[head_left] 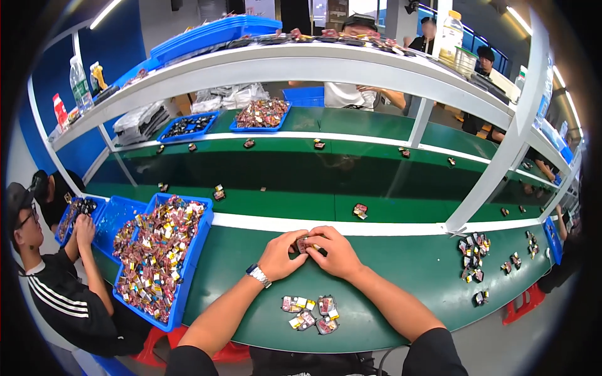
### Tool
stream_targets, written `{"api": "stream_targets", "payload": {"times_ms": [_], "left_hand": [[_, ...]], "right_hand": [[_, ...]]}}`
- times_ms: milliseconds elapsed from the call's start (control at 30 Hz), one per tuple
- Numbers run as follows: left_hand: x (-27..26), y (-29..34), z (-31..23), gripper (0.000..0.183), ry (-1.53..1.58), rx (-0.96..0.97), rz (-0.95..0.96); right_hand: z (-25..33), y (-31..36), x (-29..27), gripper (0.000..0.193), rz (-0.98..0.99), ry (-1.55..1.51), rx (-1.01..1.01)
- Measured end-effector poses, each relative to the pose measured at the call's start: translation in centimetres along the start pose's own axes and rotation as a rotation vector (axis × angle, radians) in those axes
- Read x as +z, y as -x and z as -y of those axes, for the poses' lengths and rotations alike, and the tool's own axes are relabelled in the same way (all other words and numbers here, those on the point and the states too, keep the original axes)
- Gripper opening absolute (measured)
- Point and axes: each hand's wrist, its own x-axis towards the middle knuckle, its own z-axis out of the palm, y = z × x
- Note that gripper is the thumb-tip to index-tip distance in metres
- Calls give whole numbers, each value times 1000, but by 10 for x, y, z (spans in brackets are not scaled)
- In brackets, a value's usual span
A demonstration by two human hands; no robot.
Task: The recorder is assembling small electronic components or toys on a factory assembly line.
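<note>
My left hand (283, 255) and right hand (337, 253) pinch a small part (303, 245) over the table (401, 263), grip nearly closed, so I should hold it softly and steadily.

Your head view looks from above the near edge of the green surface (401, 269), through the left of two fisheye cameras worn side by side on your head. It faces forward across the surface and slants down onto it. It is near: your forearms (222, 308) enter from the lower edge, and your hands (284, 255) sit below the picture's centre, over the surface. The lens sweeps wide, from the large blue tray (188, 269) on the surface's left part to the white shelf (313, 59) above and beyond the surface, its long edge bowing upward.
</note>
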Motion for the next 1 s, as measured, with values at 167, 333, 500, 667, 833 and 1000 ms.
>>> {"api": "stream_targets", "payload": {"times_ms": [167, 333, 500, 667, 833, 1000], "left_hand": [[-5, 9, 6, 47, 399, -97, 147], [-7, 4, 23, 51, 858, -186, 320], [-8, 4, 26, 49, 1066, -233, 340], [-6, 5, 23, 47, 1132, -254, 377], [1, 7, 11, 42, 977, -427, 295], [3, 7, 10, 39, 907, -432, 271]], "right_hand": [[18, 15, 0, 25, -14, -124, 143], [28, 12, -5, 30, -72, -19, 69], [31, 8, -5, 30, -93, 180, -86], [31, 7, -10, 34, -91, 233, -150], [23, 12, -13, 31, -102, 232, -215], [25, 11, -15, 34, -121, 238, -188]]}}
